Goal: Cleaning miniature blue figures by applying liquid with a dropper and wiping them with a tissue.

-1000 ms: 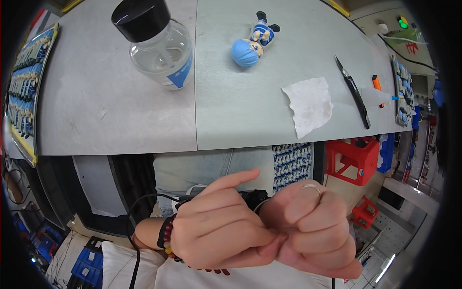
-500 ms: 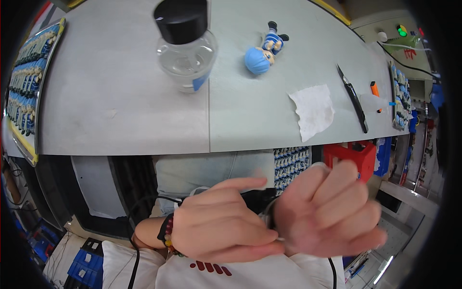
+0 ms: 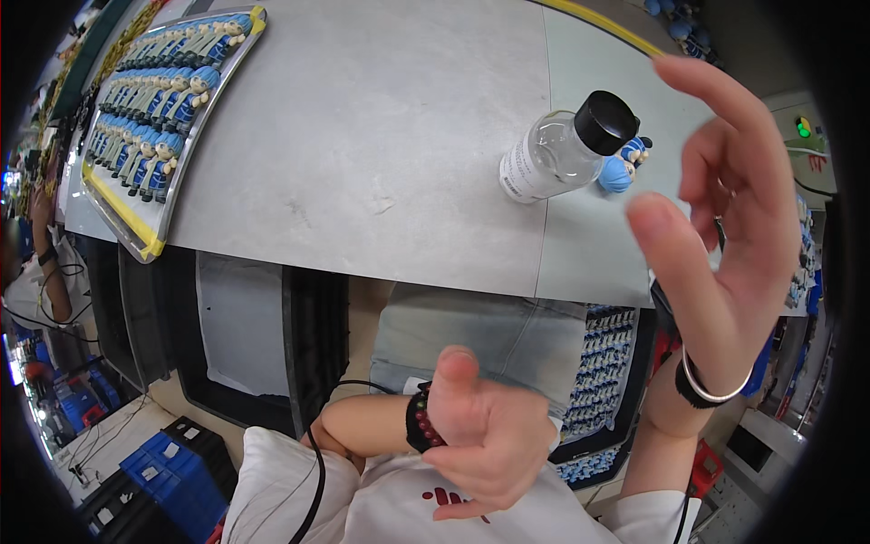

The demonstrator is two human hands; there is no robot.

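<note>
**Both hands empty, bottle and figure close by the raised right hand**

The grey, flat work surface [image 3: 362, 136] fills the upper view. On its left edge lies a long metal tray [image 3: 195, 136] packed with rows of small blue-capped figures. Near the right side a clear plastic bottle with a black cap [image 3: 562, 150] stands on the surface, and a single blue-headed toy figure [image 3: 621, 168] lies just behind it, partly hidden.

The right hand [image 3: 734, 227] is lifted in front of the surface, fingers spread and released, grasping nothing (a bangle sits at the wrist). The left hand [image 3: 489, 435] hangs low by the lap, fingers loosely curled, also empty.

A likely risk: the raised hand, sweeping near the bottle, could tip it against the figure and roll it off the edge.
</note>
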